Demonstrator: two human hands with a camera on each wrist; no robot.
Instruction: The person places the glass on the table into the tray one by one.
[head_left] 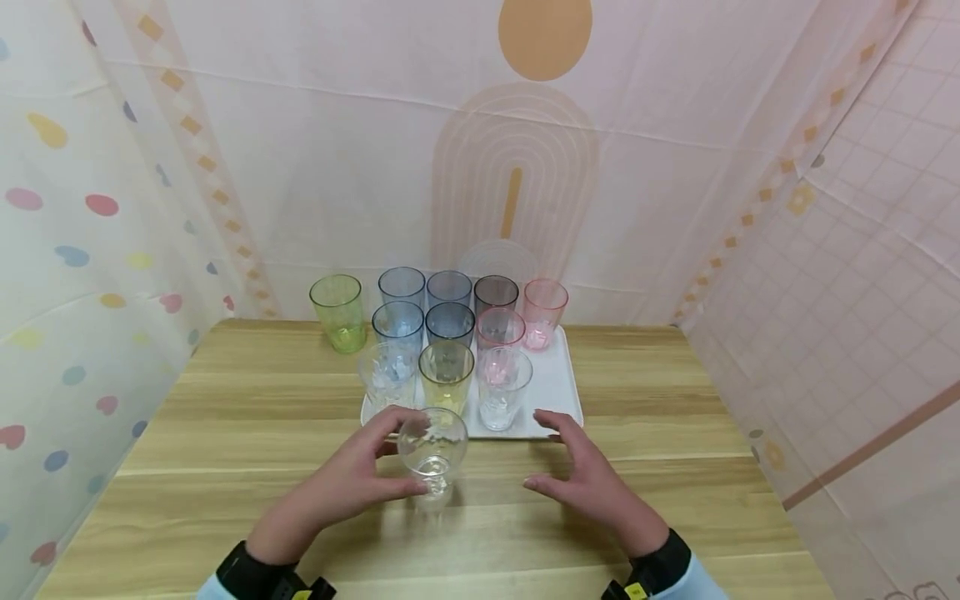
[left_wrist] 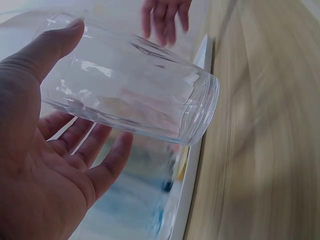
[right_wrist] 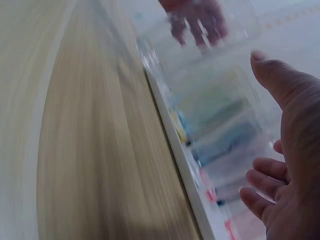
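Note:
A clear drinking glass point(head_left: 433, 446) is held in my left hand point(head_left: 360, 479), thumb on the near side and fingers round the far side. In the left wrist view the glass point(left_wrist: 130, 90) shows faint facets and a thick base close to the tabletop; whether it touches the wood I cannot tell. My right hand point(head_left: 581, 475) hovers to the right of it, fingers parted and gently bent, holding nothing. Just beyond both hands stands a white tray point(head_left: 558, 392). Along its front are a yellow glass point(head_left: 446, 379) and a clear glass point(head_left: 504, 392), with another clear glass point(head_left: 388, 379) at left.
Blue-grey glasses point(head_left: 402, 287), a dark glass point(head_left: 496, 292) and pink glasses point(head_left: 545, 304) fill the tray's back rows. A green glass point(head_left: 337, 312) stands on the wooden table point(head_left: 660, 400) left of the tray. A patterned curtain point(head_left: 360, 167) hangs behind the table.

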